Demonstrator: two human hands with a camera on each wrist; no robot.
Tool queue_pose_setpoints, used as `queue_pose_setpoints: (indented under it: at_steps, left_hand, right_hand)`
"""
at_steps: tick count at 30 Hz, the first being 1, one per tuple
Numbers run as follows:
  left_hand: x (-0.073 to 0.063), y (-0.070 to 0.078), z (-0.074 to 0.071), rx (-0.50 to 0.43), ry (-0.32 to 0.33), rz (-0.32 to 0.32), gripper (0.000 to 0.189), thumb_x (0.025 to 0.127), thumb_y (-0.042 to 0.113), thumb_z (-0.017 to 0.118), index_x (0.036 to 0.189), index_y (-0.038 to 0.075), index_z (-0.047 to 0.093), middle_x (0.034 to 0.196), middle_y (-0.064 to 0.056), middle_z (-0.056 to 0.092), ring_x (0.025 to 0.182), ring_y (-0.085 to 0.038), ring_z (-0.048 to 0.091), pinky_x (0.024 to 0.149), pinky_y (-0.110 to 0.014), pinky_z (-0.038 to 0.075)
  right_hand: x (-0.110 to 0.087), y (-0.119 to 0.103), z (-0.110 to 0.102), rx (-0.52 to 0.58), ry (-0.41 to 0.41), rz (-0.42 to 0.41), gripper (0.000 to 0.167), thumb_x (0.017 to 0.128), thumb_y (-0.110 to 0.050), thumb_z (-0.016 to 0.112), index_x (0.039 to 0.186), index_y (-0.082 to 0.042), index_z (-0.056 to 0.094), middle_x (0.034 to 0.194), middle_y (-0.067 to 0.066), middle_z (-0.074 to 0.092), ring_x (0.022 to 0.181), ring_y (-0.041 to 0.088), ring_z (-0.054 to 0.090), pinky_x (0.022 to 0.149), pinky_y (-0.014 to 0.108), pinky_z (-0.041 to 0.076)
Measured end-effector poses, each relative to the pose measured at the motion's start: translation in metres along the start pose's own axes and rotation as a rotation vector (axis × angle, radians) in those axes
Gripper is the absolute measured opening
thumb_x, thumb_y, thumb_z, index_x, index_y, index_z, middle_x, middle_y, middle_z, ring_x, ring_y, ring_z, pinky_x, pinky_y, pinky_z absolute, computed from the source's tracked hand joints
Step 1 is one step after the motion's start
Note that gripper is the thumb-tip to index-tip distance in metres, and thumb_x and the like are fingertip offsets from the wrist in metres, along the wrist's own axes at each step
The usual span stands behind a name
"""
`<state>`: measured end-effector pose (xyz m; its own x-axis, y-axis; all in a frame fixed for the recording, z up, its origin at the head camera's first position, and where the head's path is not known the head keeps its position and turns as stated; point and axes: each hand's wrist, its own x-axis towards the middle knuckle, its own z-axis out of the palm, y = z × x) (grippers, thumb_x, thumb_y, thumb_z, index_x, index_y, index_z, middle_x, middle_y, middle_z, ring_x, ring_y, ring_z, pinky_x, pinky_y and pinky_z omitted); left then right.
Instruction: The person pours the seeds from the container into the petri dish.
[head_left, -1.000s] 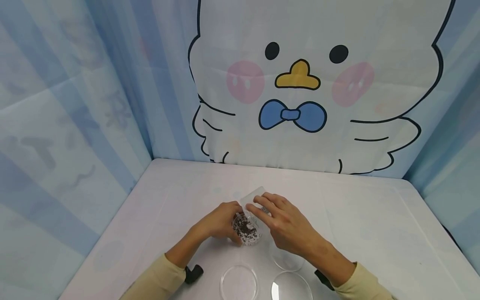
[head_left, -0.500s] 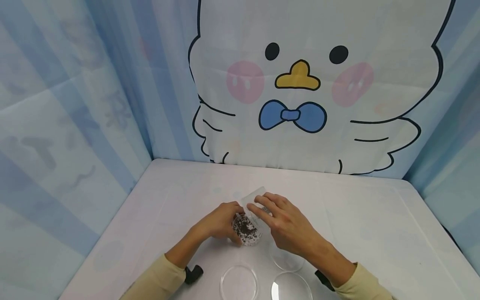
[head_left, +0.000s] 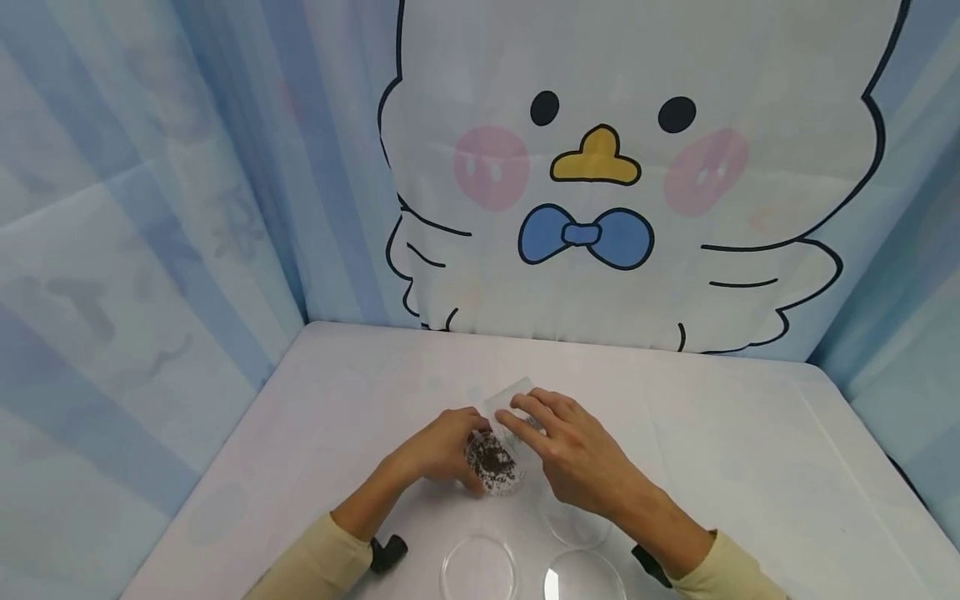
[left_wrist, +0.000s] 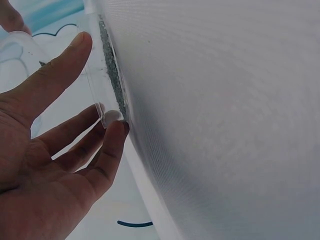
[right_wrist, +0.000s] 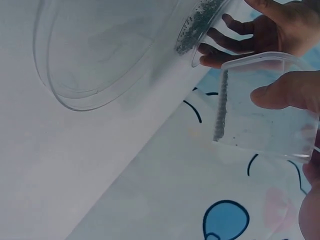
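Barely moved since a second ago, the person's left hand [head_left: 444, 450] grips a clear dish [left_wrist: 97, 80] of dark granules [head_left: 492, 459] while the right hand [head_left: 581, 454] pinches a tilted clear container [right_wrist: 265, 127] beside it.

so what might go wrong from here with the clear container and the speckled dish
Loose dark granules lie along one side of the clear plastic container in the right hand, so a jolt could spill them onto the table. The left hand holds the round dish at its side; a nudge might scatter its speckled contents. A clear dish near the right hand blends into the pale table and could get bumped.
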<state>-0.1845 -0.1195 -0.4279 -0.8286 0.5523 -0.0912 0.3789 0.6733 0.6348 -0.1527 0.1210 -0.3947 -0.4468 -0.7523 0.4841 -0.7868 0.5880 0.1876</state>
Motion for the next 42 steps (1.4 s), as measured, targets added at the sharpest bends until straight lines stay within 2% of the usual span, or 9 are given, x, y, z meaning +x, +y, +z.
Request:
queue_pose_setpoints:
  at_steps: [9, 14, 18, 22, 24, 28, 36, 39, 42]
  left_hand:
    - [-0.002, 0.000, 0.005, 0.037, -0.036, -0.033, 0.083, 0.064, 0.021, 0.101, 0.137, 0.006, 0.066, 0.118, -0.007, 0.067, 0.110, -0.024, 0.064, 0.097, -0.040, 0.056]
    - [0.003, -0.001, 0.006, 0.051, -0.030, -0.011, 0.084, 0.063, 0.023, 0.102, 0.137, 0.005, 0.066, 0.120, -0.008, 0.067, 0.109, -0.025, 0.064, 0.096, -0.039, 0.056]
    - [0.004, -0.002, 0.006, 0.049, -0.021, -0.008, 0.085, 0.062, 0.021, 0.102, 0.137, 0.004, 0.065, 0.122, -0.010, 0.067, 0.114, -0.029, 0.063, 0.102, -0.044, 0.054]
    - [0.003, -0.001, 0.005, 0.054, -0.015, -0.026, 0.085, 0.062, 0.021, 0.102, 0.137, 0.006, 0.066, 0.124, -0.009, 0.067, 0.119, -0.029, 0.063, 0.106, -0.046, 0.052]
    - [0.002, -0.001, 0.004, 0.050, -0.012, -0.024, 0.085, 0.061, 0.021, 0.102, 0.137, 0.005, 0.066, 0.123, -0.009, 0.067, 0.117, -0.029, 0.063, 0.105, -0.046, 0.053]
    - [0.001, 0.000, 0.003, 0.030, -0.014, -0.018, 0.085, 0.061, 0.019, 0.102, 0.137, 0.004, 0.066, 0.122, -0.010, 0.067, 0.113, -0.027, 0.064, 0.102, -0.045, 0.054]
    - [0.002, 0.001, 0.000, 0.027, -0.008, -0.007, 0.084, 0.062, 0.018, 0.102, 0.137, 0.003, 0.066, 0.121, -0.009, 0.067, 0.111, -0.026, 0.065, 0.100, -0.042, 0.054]
    - [0.002, 0.001, 0.000, 0.016, -0.012, -0.001, 0.084, 0.062, 0.017, 0.102, 0.137, 0.003, 0.065, 0.121, -0.010, 0.067, 0.110, -0.026, 0.065, 0.100, -0.042, 0.055]
    - [0.001, 0.000, -0.001, 0.018, -0.010, -0.001, 0.084, 0.062, 0.017, 0.102, 0.136, 0.002, 0.065, 0.120, -0.010, 0.067, 0.109, -0.027, 0.065, 0.099, -0.043, 0.055]
  right_hand:
    - [-0.013, 0.009, 0.006, 0.172, -0.008, 0.176, 0.091, 0.063, -0.005, 0.095, 0.145, -0.018, 0.058, 0.141, 0.008, 0.058, 0.134, 0.030, 0.052, 0.109, 0.051, 0.051]
    - [-0.023, 0.030, 0.015, 0.328, 0.013, 0.343, 0.092, 0.065, -0.003, 0.094, 0.147, -0.015, 0.054, 0.143, 0.010, 0.054, 0.134, 0.031, 0.049, 0.105, 0.054, 0.052]
    - [-0.032, 0.052, 0.029, 0.486, 0.023, 0.490, 0.090, 0.066, -0.001, 0.093, 0.146, -0.007, 0.052, 0.141, 0.014, 0.055, 0.130, 0.036, 0.054, 0.101, 0.056, 0.053]
    - [-0.041, 0.073, 0.041, 0.671, -0.048, 0.651, 0.087, 0.073, -0.005, 0.092, 0.148, -0.002, 0.047, 0.144, 0.020, 0.056, 0.131, 0.043, 0.058, 0.106, 0.059, 0.051]
    - [-0.044, 0.082, 0.043, 0.755, -0.101, 0.720, 0.087, 0.077, -0.008, 0.090, 0.150, -0.001, 0.044, 0.148, 0.024, 0.053, 0.135, 0.047, 0.055, 0.110, 0.059, 0.048]
    - [-0.051, 0.096, 0.047, 0.864, -0.177, 0.791, 0.085, 0.082, -0.010, 0.086, 0.153, 0.001, 0.040, 0.152, 0.029, 0.048, 0.139, 0.052, 0.049, 0.114, 0.060, 0.043]
    - [-0.059, 0.109, 0.053, 0.838, -0.212, 0.781, 0.087, 0.083, -0.009, 0.082, 0.156, 0.004, 0.036, 0.152, 0.032, 0.049, 0.137, 0.054, 0.050, 0.112, 0.065, 0.042]
    - [-0.060, 0.105, 0.045, 0.716, -0.166, 0.798, 0.086, 0.082, -0.004, 0.080, 0.156, 0.002, 0.037, 0.148, 0.029, 0.052, 0.135, 0.050, 0.052, 0.109, 0.062, 0.046]
    - [-0.060, 0.093, 0.032, 0.590, -0.072, 0.765, 0.069, 0.081, 0.001, 0.078, 0.144, -0.001, 0.051, 0.130, 0.021, 0.062, 0.117, 0.038, 0.061, 0.097, 0.053, 0.054]
